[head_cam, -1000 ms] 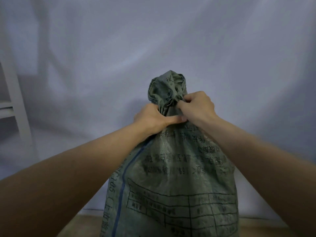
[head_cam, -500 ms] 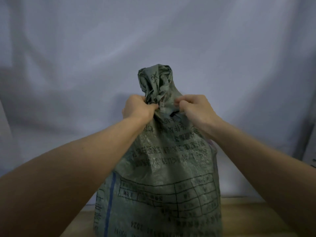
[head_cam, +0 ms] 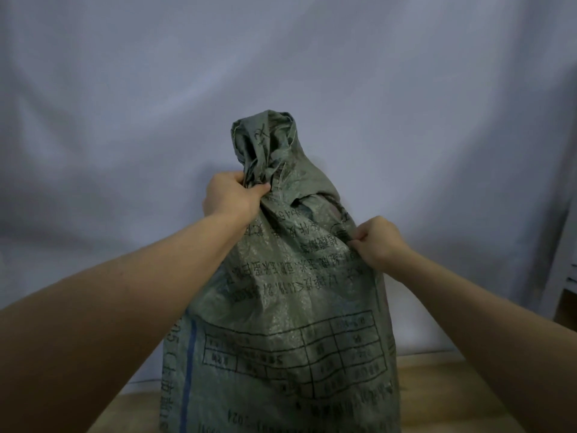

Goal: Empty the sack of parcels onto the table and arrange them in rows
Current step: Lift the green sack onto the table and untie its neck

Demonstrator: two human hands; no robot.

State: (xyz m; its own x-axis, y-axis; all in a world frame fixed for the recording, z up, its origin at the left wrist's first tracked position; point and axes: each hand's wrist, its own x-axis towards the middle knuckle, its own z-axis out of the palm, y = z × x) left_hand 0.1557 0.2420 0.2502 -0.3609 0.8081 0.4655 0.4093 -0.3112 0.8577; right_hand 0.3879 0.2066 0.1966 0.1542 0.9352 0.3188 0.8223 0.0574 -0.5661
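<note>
A tall grey-green woven sack (head_cam: 281, 307) with black print and a blue stripe stands upright on the wooden table (head_cam: 437, 389) right in front of me. Its top is bunched into a twisted neck. My left hand (head_cam: 231, 195) is closed around the sack's neck on the left side. My right hand (head_cam: 379, 239) pinches the sack's fabric lower down on the right shoulder. A small gap shows in the fabric just below the neck. No parcels are visible; the sack hides its contents.
A pale grey-blue cloth backdrop (head_cam: 281, 73) hangs behind the table. A white shelf frame (head_cam: 565, 276) stands at the right edge. Bare wooden tabletop shows on both sides of the sack's base.
My right hand has left the neck and moved down and right, pulling the fabric outward. The neck has loosened and a gap has opened. My left hand keeps its hold on the neck.
</note>
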